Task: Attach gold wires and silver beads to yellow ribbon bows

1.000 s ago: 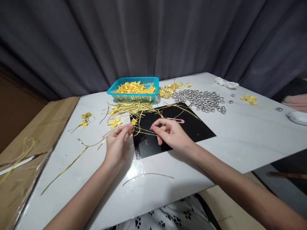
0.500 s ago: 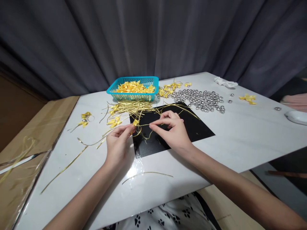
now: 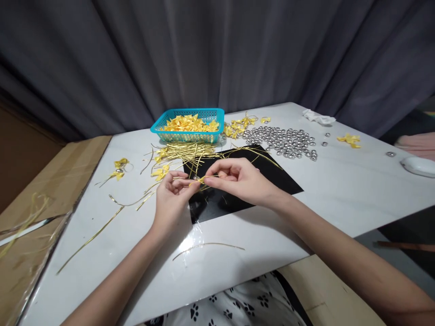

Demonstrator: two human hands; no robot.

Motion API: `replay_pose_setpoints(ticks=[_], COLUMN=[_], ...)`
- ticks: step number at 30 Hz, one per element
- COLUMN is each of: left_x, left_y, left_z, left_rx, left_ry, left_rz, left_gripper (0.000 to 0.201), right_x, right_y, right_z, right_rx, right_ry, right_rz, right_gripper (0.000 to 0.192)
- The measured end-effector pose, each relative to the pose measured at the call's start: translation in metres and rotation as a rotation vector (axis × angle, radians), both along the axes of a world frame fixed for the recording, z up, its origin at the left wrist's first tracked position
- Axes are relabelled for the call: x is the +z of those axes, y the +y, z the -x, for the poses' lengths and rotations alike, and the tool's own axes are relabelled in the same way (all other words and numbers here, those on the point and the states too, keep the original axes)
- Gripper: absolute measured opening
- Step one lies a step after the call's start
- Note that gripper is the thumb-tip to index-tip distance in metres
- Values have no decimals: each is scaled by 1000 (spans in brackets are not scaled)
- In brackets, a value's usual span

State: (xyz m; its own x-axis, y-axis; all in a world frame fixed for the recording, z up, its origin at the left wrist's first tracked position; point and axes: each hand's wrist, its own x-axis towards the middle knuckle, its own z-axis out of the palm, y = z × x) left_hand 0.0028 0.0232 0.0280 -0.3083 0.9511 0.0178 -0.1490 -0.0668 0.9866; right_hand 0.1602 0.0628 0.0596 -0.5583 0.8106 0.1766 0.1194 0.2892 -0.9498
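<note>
My left hand (image 3: 175,192) and my right hand (image 3: 239,181) meet fingertip to fingertip above the black mat (image 3: 272,192). Between them is a small yellow ribbon bow (image 3: 201,180), mostly covered by the fingers. A silver bead (image 3: 196,178) shows beside it, just over the left fingertips. My left hand pinches the bow from the left; thumb and forefinger of my right hand grip its other side, where a thin gold tie pokes out. Just behind the hands lies a bundle of gold ties (image 3: 190,151), and another yellow bow (image 3: 160,172) rests near my left knuckles.
A blue basket (image 3: 186,136) of yellow bows stands at the back. Silver beads (image 3: 282,141) are spread to its right. Finished-looking bow pieces (image 3: 119,168) lie at left, a loose gold tie (image 3: 209,244) in front. White tissue (image 3: 318,117) and a white dish (image 3: 418,166) sit at right.
My right hand has moved left, from the stretched-out gold tie to the bow at my left fingertips. My left hand has shifted slightly right. A silver bead now shows beside the bow.
</note>
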Motion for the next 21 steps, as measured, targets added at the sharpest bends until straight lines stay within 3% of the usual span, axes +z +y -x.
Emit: replay_pose_setpoints(ticks=[5, 8, 14, 21], left_x=[-2, -4, -6, -5], left_y=[-1, -1, -4, -1], left_z=[1, 0, -4, -2], left_rx=[-149, -185, -225, -158], left_ry=[4, 46, 82, 32], left_rz=[-31, -23, -14, 4], left_gripper=[39, 39, 40, 41], right_x=[14, 16, -2, -12], right_y=[6, 17, 44, 34], right_z=[4, 10, 19, 12], right_rx=[115, 140, 102, -169], right_ry=[-128, -150, -166, -157], right_rz=[-237, -279, -179, -11], right_gripper=[12, 10, 12, 9])
